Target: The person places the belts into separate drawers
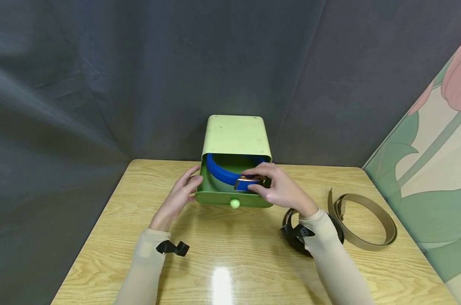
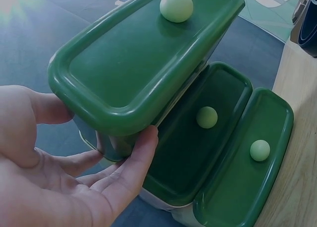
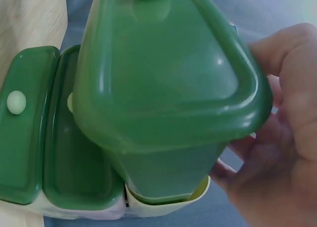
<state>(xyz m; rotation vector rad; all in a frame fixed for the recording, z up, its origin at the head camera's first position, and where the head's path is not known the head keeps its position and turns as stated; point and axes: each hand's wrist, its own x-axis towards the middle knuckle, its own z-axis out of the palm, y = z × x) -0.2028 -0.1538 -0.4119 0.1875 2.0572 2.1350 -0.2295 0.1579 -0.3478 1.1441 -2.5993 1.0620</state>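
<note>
A blue belt (image 1: 220,173) lies coiled in the pulled-out top drawer (image 1: 215,198) of a small cabinet (image 1: 236,134), which has a pale green shell, dark green drawers and round knobs. My right hand (image 1: 279,186) pinches the belt near its gold-coloured buckle (image 1: 242,182), at the drawer's right side. In the right wrist view the drawer front hides the belt. Along the drawer's left side, my left hand (image 1: 177,197) touches the wall with extended fingers. The left wrist view shows the thumb near the upper edge and the other fingers (image 2: 143,150) against the side and lower edge.
Two lower drawers, a middle one (image 2: 185,147) and a bottom one (image 2: 237,182), are closed. On the wooden table (image 1: 230,245), a dark coiled belt (image 1: 339,231) lies partly under my right forearm. A tan coiled belt (image 1: 390,228) lies beside it. Dark cloth (image 1: 230,63) hangs behind the cabinet.
</note>
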